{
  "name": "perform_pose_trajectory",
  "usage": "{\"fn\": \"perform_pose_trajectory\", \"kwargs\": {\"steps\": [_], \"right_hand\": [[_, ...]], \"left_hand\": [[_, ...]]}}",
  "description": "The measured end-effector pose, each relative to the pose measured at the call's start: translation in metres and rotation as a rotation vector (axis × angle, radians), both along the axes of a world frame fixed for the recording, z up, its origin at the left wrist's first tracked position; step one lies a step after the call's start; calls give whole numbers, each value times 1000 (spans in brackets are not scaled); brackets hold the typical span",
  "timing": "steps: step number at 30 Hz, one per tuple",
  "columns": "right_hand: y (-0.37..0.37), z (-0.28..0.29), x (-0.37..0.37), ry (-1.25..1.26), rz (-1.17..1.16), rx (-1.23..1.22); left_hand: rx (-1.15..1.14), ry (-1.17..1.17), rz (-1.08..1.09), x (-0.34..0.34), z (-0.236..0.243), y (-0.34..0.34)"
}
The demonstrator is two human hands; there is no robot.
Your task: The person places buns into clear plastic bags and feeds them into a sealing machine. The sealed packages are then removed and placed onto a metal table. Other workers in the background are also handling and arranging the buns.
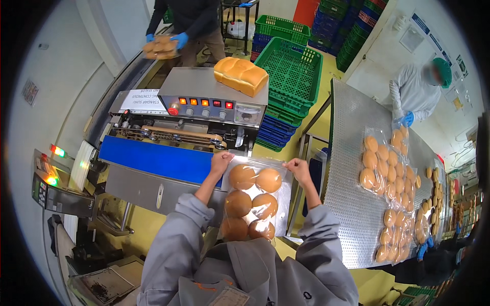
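My left hand (pixel 220 162) pinches the upper left corner of a clear plastic bag of round buns (pixel 238 204), at the right end of the sealing machine's blue belt (pixel 153 155). My right hand (pixel 298 168) grips the bag's upper right corner. The buns lie in two columns with the bag's open-looking top edge stretched between my hands. The band sealer (pixel 204 122) stands just beyond, with lit buttons, rollers and a loaf of bread (pixel 240 74) on top.
A perforated metal table (pixel 347 219) on the right holds bagged buns (pixel 388 168). Beyond it stands a white-clad worker (pixel 423 92); other gloved hands (pixel 423 247) show lower right. Another person (pixel 189 20) carries bagged buns at the back. Green crates (pixel 286 71) are stacked behind the sealer.
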State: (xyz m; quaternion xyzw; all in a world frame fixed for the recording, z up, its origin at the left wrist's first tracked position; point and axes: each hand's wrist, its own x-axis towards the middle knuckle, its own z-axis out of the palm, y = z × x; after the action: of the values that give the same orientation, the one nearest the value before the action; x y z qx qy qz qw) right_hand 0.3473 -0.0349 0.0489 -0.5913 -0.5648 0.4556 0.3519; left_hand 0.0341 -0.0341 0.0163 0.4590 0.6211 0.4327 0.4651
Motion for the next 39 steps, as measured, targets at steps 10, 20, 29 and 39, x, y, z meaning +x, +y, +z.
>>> {"fn": "perform_pose_trajectory", "kwargs": {"steps": [10, 20, 29, 39], "right_hand": [[25, -60, 3, 492, 63, -434], [49, -52, -11, 580, -24, -614], [48, -58, -33, 734, -356, -396], [29, -60, -18, 698, -520, -311]], "left_hand": [[-235, -437, 49, 15, -34, -4], [-354, -532, 260, 12, -42, 13], [-223, -609, 227, 14, -45, 23], [-373, -211, 185, 16, -20, 20]]}}
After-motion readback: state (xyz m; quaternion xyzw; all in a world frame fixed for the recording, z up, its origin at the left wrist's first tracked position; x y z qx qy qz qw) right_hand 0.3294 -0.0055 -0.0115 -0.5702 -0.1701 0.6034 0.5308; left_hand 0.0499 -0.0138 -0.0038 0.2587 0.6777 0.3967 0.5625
